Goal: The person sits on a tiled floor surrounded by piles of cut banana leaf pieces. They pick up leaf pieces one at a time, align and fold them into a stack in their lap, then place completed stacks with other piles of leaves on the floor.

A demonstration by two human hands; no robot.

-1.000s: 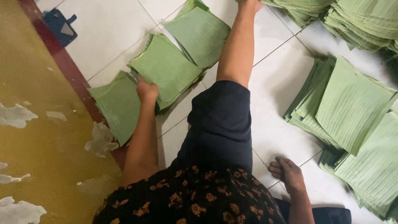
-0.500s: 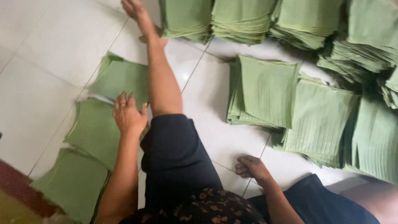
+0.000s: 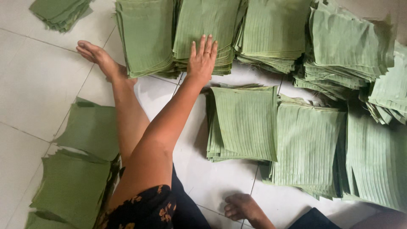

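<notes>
My leg (image 3: 127, 123) stretches over the tiled floor (image 3: 38, 93), leaf squares (image 3: 76, 186) beside it. Farther out, my left hand (image 3: 202, 60) lies flat, fingers spread, on a leaf stack (image 3: 203, 25); my right hand is unseen.

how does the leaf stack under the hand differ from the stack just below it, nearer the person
The far stack has the left hand flat on it; the near stack is untouched. The far stack is packed against other stacks on both sides; the near one has bare tile on its left. The far stack runs out of frame at the top; the near one shows whole. Both are green, ribbed, squarish cut leaves.
</notes>
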